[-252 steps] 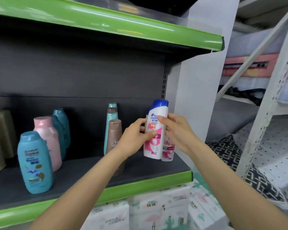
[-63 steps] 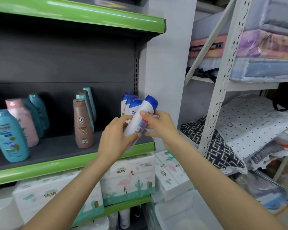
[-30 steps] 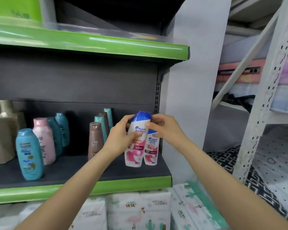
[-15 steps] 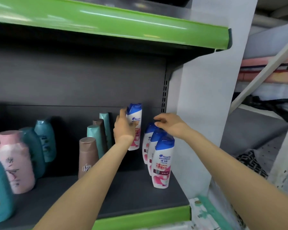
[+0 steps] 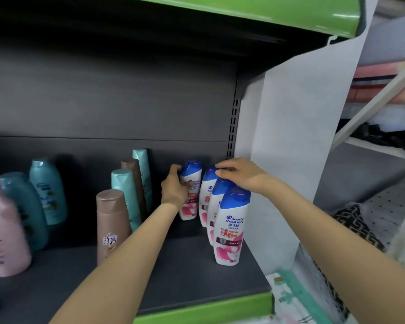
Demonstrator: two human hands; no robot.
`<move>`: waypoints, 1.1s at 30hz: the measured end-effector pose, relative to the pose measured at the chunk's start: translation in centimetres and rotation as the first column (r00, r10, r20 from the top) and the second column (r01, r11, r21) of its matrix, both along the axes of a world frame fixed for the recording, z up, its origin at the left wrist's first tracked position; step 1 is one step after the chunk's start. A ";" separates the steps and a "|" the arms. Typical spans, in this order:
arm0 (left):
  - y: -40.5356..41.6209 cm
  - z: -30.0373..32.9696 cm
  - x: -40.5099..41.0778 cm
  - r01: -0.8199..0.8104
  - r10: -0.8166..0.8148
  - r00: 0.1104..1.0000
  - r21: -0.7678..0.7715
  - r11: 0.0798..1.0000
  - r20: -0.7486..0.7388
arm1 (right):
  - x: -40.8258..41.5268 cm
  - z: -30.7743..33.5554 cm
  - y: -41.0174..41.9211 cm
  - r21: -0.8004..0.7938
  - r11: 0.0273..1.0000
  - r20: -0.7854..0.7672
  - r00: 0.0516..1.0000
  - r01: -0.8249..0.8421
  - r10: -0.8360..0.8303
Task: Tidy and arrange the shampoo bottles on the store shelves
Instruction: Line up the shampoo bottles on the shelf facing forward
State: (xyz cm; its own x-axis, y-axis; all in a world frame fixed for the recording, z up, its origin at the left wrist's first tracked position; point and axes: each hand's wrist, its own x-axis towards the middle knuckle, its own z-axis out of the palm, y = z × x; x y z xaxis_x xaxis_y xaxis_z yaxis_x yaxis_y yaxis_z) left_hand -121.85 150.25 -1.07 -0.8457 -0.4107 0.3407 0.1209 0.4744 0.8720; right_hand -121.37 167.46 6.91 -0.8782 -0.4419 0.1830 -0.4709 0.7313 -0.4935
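On dark grey shelf with green front lip (image 5: pixel 197 272): brown and teal bottles stand left of centre. Three white-pink shampoo bottles with blue caps (image 5: pixel 230 226) line up front to back against white side panel (image 5: pixel 290 160). Fourth matching bottle (image 5: pixel 190 190) at rear, upright, left hand (image 5: pixel 174 190) gripping it. Right hand (image 5: pixel 240 175) rests fingers, slightly bent, on row's rear caps.

The front white bottle with a blue cap (image 5: pixel 232 226), right of centre in the frame, reads "head & shoulders" above blurred Chinese characters, and the brown bottle (image 5: pixel 111 224) at lower left bears two white Chinese characters too blurred to read
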 end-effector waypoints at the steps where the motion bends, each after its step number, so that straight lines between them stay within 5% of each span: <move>1: 0.0 0.2 0.0 0.002 -0.002 1.000 -0.003 1.000 0.015 | 0.0 0.0 0.0 -0.011 1.000 0.001 1.000 0.001 -0.001; 10: -0.3 2.0 -0.6 -0.008 0.002 0.999 -0.106 0.994 -0.054 | 0.1 0.2 0.2 -0.015 1.000 0.022 1.000 -0.009 0.010; 33: 1.6 3.5 -3.2 0.154 -0.150 0.987 -0.093 0.984 0.054 | -0.7 -0.3 0.4 -0.078 0.997 0.045 0.999 -0.019 0.022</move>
State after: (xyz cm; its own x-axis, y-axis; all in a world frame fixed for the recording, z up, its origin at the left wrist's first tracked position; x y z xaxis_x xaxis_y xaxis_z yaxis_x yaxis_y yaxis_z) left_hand -125.10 151.89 2.45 -0.9117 -0.2431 0.3313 0.1585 0.5357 0.8294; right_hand -122.06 167.87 6.60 -0.8773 -0.4459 0.1774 -0.4610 0.6805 -0.5696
